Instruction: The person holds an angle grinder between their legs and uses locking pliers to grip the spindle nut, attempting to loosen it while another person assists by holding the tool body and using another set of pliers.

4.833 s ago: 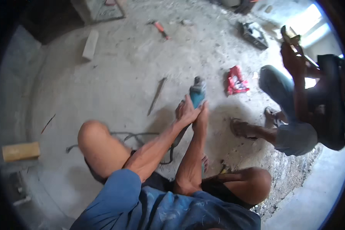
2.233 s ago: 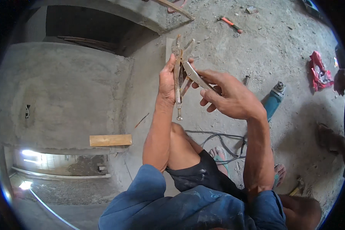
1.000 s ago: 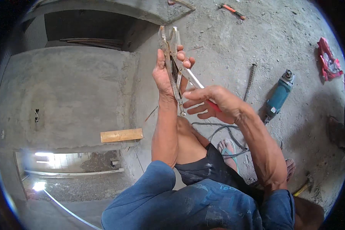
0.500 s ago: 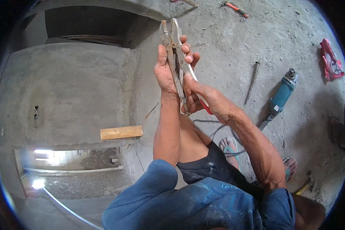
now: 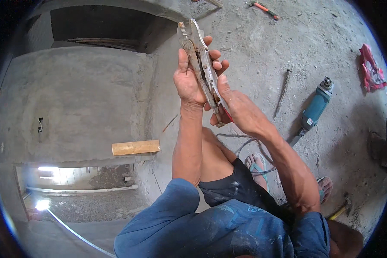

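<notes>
A pair of worn metal locking pliers (image 5: 198, 56) is held upright above my legs, with serrated jaws at the top and an adjusting screw at the lower end. My left hand (image 5: 192, 79) is wrapped around the pliers, thumb on the left, fingertips showing past the right handle. My right hand (image 5: 234, 103) grips the lower part of the handles, its thumb along the right one, where a red piece shows near the screw. The teal angle grinder (image 5: 314, 109) lies on the floor to the right of my hands, its dark cord running under my right arm.
A red-handled hammer (image 5: 264, 10) lies at the upper right, a metal rod (image 5: 282, 92) beside the grinder, and a pink bag (image 5: 372, 69) farther right. A wooden board (image 5: 135, 147) is at the left, by a concrete wall (image 5: 73, 103). A yellow-handled tool (image 5: 337, 213) lies near my right foot.
Earlier both hands held the grinder; it now lies on the floor and they hold the pliers. The pliers' handles have come closer together, and my right hand has closed on their lower end.
</notes>
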The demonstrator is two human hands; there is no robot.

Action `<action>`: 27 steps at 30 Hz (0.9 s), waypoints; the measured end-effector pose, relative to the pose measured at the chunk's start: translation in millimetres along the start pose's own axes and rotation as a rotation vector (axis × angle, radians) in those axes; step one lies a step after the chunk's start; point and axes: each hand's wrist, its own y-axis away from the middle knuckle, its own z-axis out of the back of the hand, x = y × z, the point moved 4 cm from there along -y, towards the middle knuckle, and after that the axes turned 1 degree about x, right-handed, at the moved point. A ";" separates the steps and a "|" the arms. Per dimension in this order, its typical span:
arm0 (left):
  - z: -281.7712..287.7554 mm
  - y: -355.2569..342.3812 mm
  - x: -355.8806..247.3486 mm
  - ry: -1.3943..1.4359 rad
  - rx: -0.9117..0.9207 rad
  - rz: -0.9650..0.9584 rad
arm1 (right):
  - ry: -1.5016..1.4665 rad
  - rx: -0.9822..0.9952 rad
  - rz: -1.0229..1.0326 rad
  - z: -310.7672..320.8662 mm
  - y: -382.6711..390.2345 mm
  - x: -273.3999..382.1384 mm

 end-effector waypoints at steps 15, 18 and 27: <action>11.2 6.6 -11.7 0.006 -0.006 0.040 | 0.206 0.231 0.017 20.3 19.5 33.9; 13.2 5.4 -8.1 0.027 -0.024 0.038 | 0.253 0.151 -0.013 21.9 14.8 24.7; 16.9 9.7 -6.0 0.126 -0.084 0.021 | -0.103 0.029 0.066 0.0 11.6 16.4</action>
